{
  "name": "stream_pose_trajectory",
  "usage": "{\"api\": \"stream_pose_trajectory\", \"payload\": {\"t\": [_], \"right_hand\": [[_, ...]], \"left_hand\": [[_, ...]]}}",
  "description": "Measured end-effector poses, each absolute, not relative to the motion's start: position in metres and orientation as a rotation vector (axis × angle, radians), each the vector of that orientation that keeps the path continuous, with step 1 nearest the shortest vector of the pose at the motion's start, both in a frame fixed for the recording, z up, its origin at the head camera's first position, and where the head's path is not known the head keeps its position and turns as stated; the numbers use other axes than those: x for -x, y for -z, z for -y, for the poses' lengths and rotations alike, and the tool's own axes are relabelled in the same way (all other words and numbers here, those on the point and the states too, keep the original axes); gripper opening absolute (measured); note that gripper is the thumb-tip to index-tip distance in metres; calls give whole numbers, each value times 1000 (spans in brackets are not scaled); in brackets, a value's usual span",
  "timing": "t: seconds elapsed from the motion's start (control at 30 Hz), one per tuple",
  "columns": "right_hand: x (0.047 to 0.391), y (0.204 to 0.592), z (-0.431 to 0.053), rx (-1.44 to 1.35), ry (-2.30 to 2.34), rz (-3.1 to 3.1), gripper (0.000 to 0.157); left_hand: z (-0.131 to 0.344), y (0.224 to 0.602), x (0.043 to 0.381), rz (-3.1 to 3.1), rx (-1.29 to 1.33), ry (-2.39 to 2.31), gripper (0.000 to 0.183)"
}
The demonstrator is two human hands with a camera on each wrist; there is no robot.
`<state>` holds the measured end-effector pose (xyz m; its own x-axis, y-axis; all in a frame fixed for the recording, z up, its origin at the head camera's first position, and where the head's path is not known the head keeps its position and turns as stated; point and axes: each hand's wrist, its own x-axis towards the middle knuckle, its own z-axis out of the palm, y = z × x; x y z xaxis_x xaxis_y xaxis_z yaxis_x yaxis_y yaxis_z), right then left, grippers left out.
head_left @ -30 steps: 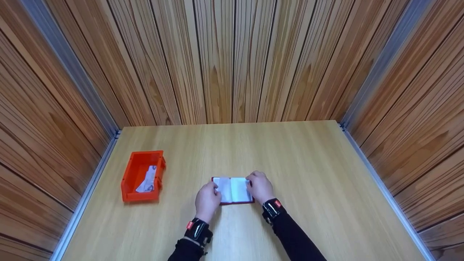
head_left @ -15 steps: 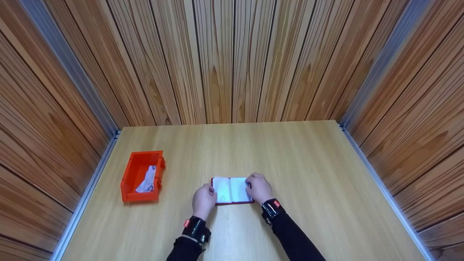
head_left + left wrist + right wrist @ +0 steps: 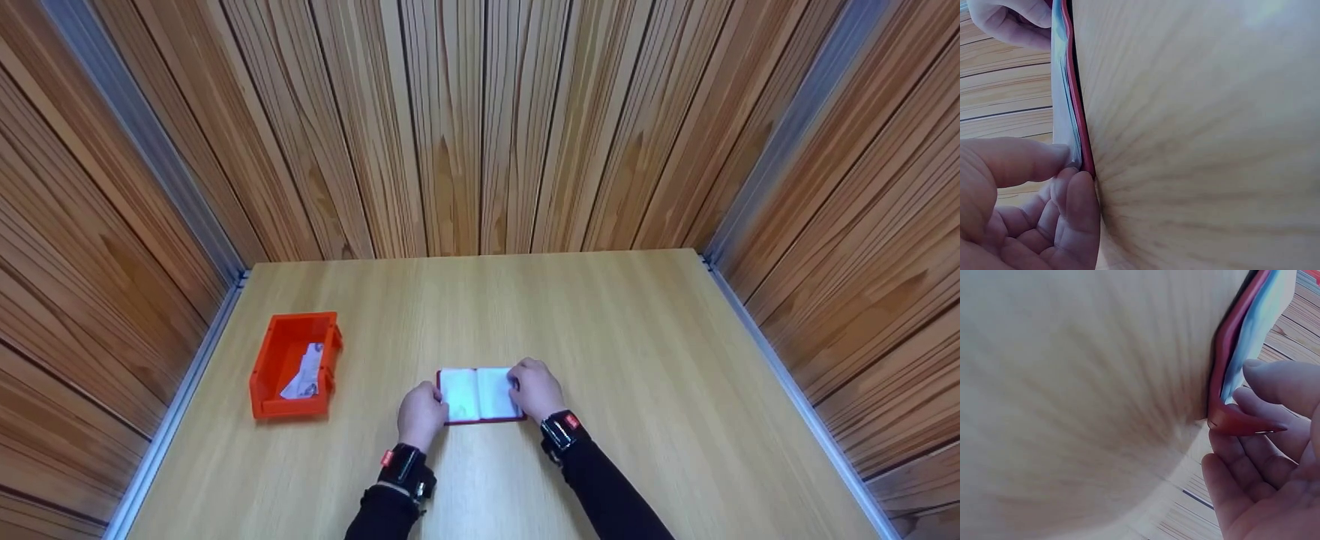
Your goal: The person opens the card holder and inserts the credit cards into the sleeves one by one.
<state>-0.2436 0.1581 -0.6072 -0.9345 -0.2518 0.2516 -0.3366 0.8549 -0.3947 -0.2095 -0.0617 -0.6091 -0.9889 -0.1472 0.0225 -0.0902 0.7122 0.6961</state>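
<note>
gripping is going on at both ends of the book [image 3: 478, 395]: the left hand [image 3: 422, 416] is pinching its left edge, thumb lying over the white pages [image 3: 459, 397] and fingers tucking in below, while the right hand [image 3: 538, 388] is clasping the right edge, its fingers curling round there with a red flap [image 3: 1244, 422] of the cover [image 3: 1074, 84] poking out among them. the book itself is lying open between the two hands, pages facing up, over the near middle of the table [image 3: 480, 315]; whether it's touching the wood all along, i can't tell. both wrists are wearing black straps, the left one [image 3: 406, 471] and the right one [image 3: 562, 433] each showing a red tag. well off to the left, an orange bin [image 3: 291, 407] is sitting on the table, a piece of paper [image 3: 304, 379] resting inside toward its right wall. planked walls [image 3: 480, 127] are standing round the back and sides.
</note>
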Motion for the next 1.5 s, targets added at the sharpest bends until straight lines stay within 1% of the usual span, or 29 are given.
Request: {"api": "stream_pose_trajectory", "payload": {"t": [0.6, 0.93, 1.07, 1.33, 1.5], "right_hand": [[243, 608, -158, -461, -653, 2812, 19], [243, 609, -158, -454, -651, 2826, 20], [243, 609, -158, -466, -649, 2814, 20], [243, 612, -158, -454, -652, 2794, 18], [244, 611, -157, -442, -654, 2809, 18]], "left_hand": [[65, 606, 212, 2889, -235, 1165, 14], [77, 591, 216, 2815, -237, 1224, 14], [86, 583, 220, 2820, -270, 1243, 14], [120, 561, 229, 2728, -202, 1159, 14], [144, 544, 237, 2759, -282, 1168, 20]]}}
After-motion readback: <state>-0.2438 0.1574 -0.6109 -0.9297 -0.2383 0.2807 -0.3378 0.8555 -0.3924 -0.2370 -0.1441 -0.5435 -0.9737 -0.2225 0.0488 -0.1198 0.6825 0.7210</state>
